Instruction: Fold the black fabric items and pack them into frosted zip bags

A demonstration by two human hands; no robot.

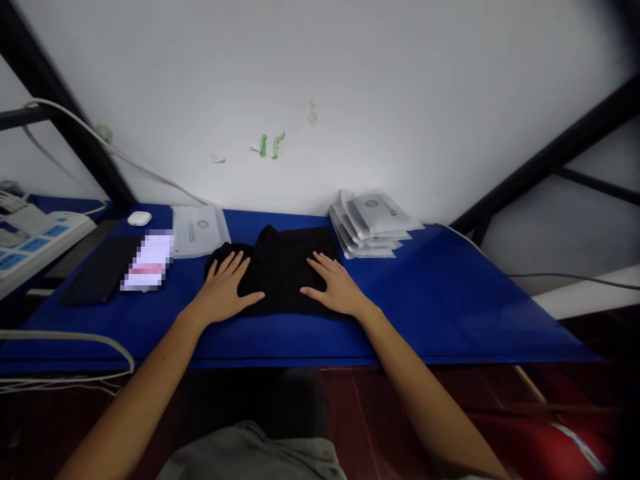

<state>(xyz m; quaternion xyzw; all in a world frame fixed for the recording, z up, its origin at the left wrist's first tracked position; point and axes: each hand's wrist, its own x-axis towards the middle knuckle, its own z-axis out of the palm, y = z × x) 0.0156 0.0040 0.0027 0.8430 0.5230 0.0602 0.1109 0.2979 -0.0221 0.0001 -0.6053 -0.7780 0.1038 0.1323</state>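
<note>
A folded black garment (283, 263) lies in the middle of the blue table (440, 300). My left hand (225, 290) lies flat on its left part, fingers spread and open. On the garment's right part rests my right hand (334, 287), flat too, with the fingers stretched out. Neither hand holds anything; both press on the cloth.
A stack of flat plastic bags (373, 223) sits at the back right of the garment. One clear bag (199, 230) lies at the back left, beside a white earbud case (139, 218), a phone (150, 261) and a dark pad (100, 270). A power strip (30, 243) and cables (75, 340) are at the left.
</note>
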